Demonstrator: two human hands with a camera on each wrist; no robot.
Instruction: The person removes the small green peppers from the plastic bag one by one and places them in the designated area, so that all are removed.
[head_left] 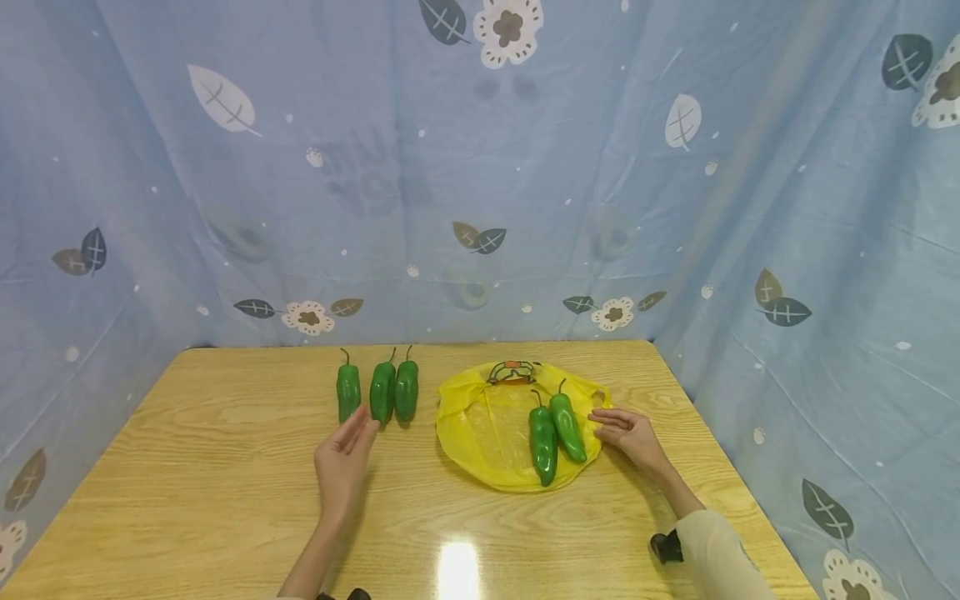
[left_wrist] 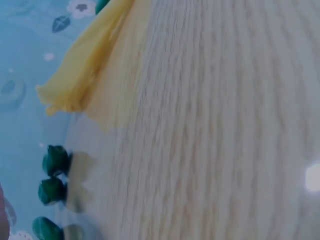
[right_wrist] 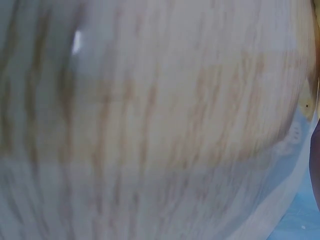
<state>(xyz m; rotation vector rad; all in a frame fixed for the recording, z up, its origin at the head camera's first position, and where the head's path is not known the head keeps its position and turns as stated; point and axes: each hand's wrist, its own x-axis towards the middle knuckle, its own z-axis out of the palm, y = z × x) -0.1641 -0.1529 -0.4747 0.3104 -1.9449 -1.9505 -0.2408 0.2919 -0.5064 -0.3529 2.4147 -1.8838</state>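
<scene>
Faint grey characters show on the blue curtain (head_left: 405,108) behind the bench (head_left: 225,450); they are too pale to read with certainty. The yellow bag (head_left: 487,433) bears a dark-and-orange print (head_left: 513,372) at its far side, and any lettering there is too small to make out.

Five green peppers are on the bench. Three stand side by side left of the bag, near the far edge, stems toward that edge: the left pepper (head_left: 348,390), set a little apart, then the middle pepper (head_left: 382,392) and the right pepper (head_left: 407,390), close together. The other two lie on the bag's right part, the long pepper (head_left: 543,446) and the slanted pepper (head_left: 567,427) just beside it.

The left hand (head_left: 345,465) reaches from the near edge, its fingers extended and holding nothing, thumb slightly apart. Their tips overlap the near end of the left pepper in the head view; whether they touch it I cannot tell.

The right hand (head_left: 633,437) comes in from the bench's right side, fingers nearly straight and slightly apart. Their tips are over the bag's right edge, near the slanted pepper but apart from it; contact with the bag cannot be told.
</scene>
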